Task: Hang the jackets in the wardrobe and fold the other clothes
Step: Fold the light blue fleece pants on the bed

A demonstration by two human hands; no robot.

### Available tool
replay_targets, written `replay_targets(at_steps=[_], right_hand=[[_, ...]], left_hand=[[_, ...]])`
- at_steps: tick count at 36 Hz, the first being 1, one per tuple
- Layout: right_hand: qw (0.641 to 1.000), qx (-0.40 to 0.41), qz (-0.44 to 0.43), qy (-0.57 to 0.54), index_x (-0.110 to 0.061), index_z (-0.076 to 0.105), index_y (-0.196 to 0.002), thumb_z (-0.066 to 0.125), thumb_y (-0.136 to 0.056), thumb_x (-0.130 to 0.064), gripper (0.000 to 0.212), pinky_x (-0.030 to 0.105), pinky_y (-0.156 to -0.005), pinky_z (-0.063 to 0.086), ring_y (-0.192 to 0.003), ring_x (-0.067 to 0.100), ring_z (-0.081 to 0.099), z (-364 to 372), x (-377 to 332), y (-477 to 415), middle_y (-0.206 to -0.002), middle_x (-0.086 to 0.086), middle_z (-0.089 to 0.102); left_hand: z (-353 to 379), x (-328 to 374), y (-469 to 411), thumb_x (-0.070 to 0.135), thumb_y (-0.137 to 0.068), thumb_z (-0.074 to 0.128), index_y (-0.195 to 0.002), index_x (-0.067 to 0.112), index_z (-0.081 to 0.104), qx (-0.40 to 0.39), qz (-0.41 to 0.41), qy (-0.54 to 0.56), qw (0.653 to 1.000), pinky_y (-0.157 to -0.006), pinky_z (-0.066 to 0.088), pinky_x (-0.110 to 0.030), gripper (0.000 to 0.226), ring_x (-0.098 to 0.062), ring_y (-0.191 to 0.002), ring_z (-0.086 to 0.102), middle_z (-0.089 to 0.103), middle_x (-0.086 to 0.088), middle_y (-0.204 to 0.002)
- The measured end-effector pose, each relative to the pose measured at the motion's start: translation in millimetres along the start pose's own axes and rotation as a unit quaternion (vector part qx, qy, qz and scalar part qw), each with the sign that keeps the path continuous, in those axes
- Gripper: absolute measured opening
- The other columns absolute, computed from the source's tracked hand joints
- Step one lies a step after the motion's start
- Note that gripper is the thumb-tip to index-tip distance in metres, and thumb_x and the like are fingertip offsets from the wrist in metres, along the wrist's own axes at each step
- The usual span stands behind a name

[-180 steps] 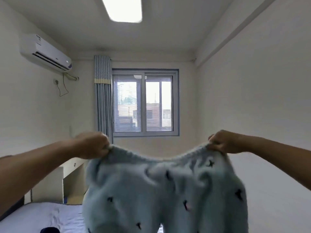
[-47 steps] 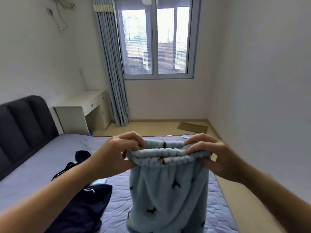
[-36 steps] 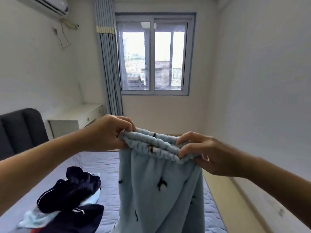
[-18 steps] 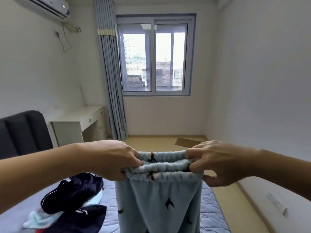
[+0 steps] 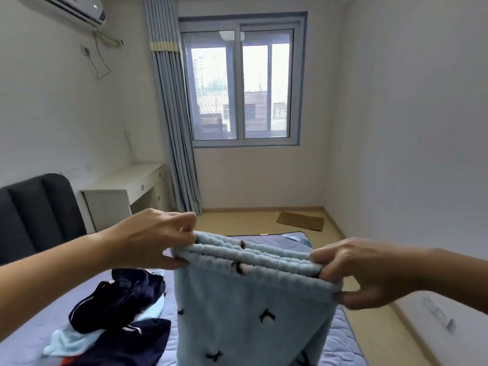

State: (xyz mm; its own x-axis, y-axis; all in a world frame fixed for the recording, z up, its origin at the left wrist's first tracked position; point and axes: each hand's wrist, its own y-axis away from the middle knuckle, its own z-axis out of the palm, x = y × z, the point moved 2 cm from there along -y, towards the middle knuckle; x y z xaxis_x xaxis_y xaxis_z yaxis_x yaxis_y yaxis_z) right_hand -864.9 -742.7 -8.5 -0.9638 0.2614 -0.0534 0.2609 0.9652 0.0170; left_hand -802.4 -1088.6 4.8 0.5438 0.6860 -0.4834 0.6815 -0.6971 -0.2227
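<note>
Light blue fleece trousers (image 5: 250, 307) with small dark motifs hang in front of me, doubled over so their elastic waistband lies in layers along the top. My left hand (image 5: 155, 239) pinches the waistband's left end. My right hand (image 5: 351, 270) grips its right end, thumb underneath. The legs drop below the frame's lower edge. On the bed to the lower left lies a heap of clothes: a dark navy jacket (image 5: 116, 297) with white piping, a pale blue garment (image 5: 68, 339) beneath it, and a scrap of red.
A bed with a lilac quilted cover (image 5: 340, 342) and a dark padded headboard (image 5: 31, 212) fills the lower left. A white desk (image 5: 124, 186) stands beyond it by a blue-grey curtain (image 5: 171, 122) and window. A brown mat (image 5: 299, 220) lies on the wooden floor.
The waistband went from bunched between close hands to stretched wider, my right hand moving out to the right and lower. My view tilted slightly, showing more of the bed and the clothes heap.
</note>
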Motion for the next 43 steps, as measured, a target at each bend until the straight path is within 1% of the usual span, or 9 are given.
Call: replay_targets(at_steps=[8, 13, 16, 22, 25, 33, 36, 38, 43], right_hand=[[0.992, -0.059, -0.059, -0.099, -0.014, 0.046, -0.063, 0.061, -0.083, -0.014, 0.025, 0.024, -0.056, 0.035, -0.062, 0.014, 0.039, 6.9, -32.7, -28.2, -0.072, 0.0, 0.04], [0.995, -0.074, 0.004, -0.073, -0.02, 0.051, -0.069, 0.056, -0.089, -0.023, 0.02, 0.027, -0.062, 0.046, -0.068, 0.015, 0.049, 2.2, -15.2, -34.1, -0.078, 0.001, 0.051], [0.996, -0.053, 0.061, 0.03, -0.024, 0.055, -0.077, 0.054, -0.091, -0.032, 0.016, 0.025, -0.069, 0.048, -0.074, 0.011, 0.052, -7.8, 20.0, -29.2, -0.083, -0.007, 0.054], [0.997, 0.044, 0.064, -0.018, -0.012, 0.061, -0.077, 0.054, -0.09, -0.03, 0.023, 0.034, -0.072, 0.052, -0.077, 0.016, 0.056, -52.4, 55.5, -47.6, -0.088, -0.001, 0.058], [0.987, 0.138, 0.04, -0.076, -0.016, 0.064, -0.078, 0.056, -0.09, -0.034, 0.024, 0.021, -0.066, 0.049, -0.077, 0.013, 0.054, -104.4, 65.3, -53.7, -0.085, 0.003, 0.059], [0.908, 0.416, -0.04, -0.019, -0.015, 0.052, -0.063, 0.045, -0.088, -0.044, 0.039, 0.028, -0.048, 0.038, -0.051, 0.026, 0.042, -211.0, 66.5, -83.6, -0.06, 0.016, 0.047], [0.97, 0.184, 0.026, 0.155, -0.017, 0.056, -0.067, 0.044, -0.093, -0.041, 0.038, 0.011, -0.057, 0.038, -0.059, 0.01, 0.048, -177.8, 72.1, -89.6, -0.069, 0.003, 0.056], [0.958, 0.135, 0.062, 0.244, -0.009, 0.059, -0.069, 0.048, -0.094, -0.035, 0.038, 0.007, -0.06, 0.034, -0.064, 0.01, 0.051, -187.8, 79.6, -83.7, -0.075, 0.002, 0.061], [0.919, 0.35, 0.029, 0.181, -0.01, 0.052, -0.061, 0.062, -0.089, -0.019, 0.03, 0.034, -0.057, 0.05, -0.06, 0.025, 0.058, -248.3, 82.5, -68.4, -0.069, 0.01, 0.061]], left_hand=[[-2.7, -31.3, -15.1, 0.044, -0.074, 0.049, -0.087, 0.033, 0.051, 0.034, -0.013, -0.014, 0.999, -0.047, 0.022, -0.007, 0.017, -0.004, -0.049, 0.054, 0.058, 0.012, -0.087], [-4.4, -41.2, -16.6, 0.04, -0.075, 0.048, -0.09, 0.032, 0.047, 0.043, -0.021, -0.038, 0.998, -0.038, 0.034, -0.015, 0.017, -0.008, -0.047, 0.055, 0.058, 0.011, -0.081], [-0.6, -23.8, -20.1, 0.041, -0.08, 0.052, -0.093, 0.034, 0.047, 0.007, 0.021, -0.017, 1.0, -0.046, 0.038, -0.006, 0.015, 0.004, -0.05, 0.049, 0.056, 0.015, -0.082], [-14.4, -35.6, -35.8, 0.042, -0.082, 0.046, -0.093, 0.031, 0.05, 0.018, -0.015, 0.05, 0.998, -0.051, 0.044, -0.013, 0.017, -0.002, -0.055, 0.048, 0.049, 0.013, -0.085], [-48.1, -78.2, -42.1, 0.046, -0.084, 0.05, -0.09, 0.021, 0.063, 0.066, -0.064, 0.104, 0.99, -0.058, 0.04, -0.004, 0.029, 0.006, -0.06, 0.049, 0.043, 0.025, -0.081], [-144.4, -121.4, -89.7, 0.022, -0.081, 0.072, -0.086, 0.017, 0.059, 0.19, -0.114, -0.012, 0.975, -0.054, 0.034, -0.01, 0.015, 0.007, -0.059, 0.043, 0.047, 0.015, -0.071], [-113.5, -126.1, -91.7, 0.031, -0.09, 0.06, -0.08, 0.035, 0.042, 0.012, -0.116, -0.042, 0.992, -0.059, 0.04, -0.014, 0.021, 0.002, -0.066, 0.049, 0.052, 0.014, -0.079], [-109.6, -136.2, -92.3, 0.035, -0.093, 0.054, -0.073, 0.037, 0.035, -0.062, -0.129, -0.066, 0.987, -0.063, 0.045, -0.02, 0.027, -0.006, -0.07, 0.054, 0.056, 0.011, -0.083], [-135.1, -146.6, -114.9, 0.027, -0.089, 0.058, -0.085, 0.021, 0.053, 0.136, -0.159, -0.011, 0.978, -0.059, 0.042, -0.02, 0.009, -0.01, -0.069, 0.053, 0.052, 0.009, -0.081]])
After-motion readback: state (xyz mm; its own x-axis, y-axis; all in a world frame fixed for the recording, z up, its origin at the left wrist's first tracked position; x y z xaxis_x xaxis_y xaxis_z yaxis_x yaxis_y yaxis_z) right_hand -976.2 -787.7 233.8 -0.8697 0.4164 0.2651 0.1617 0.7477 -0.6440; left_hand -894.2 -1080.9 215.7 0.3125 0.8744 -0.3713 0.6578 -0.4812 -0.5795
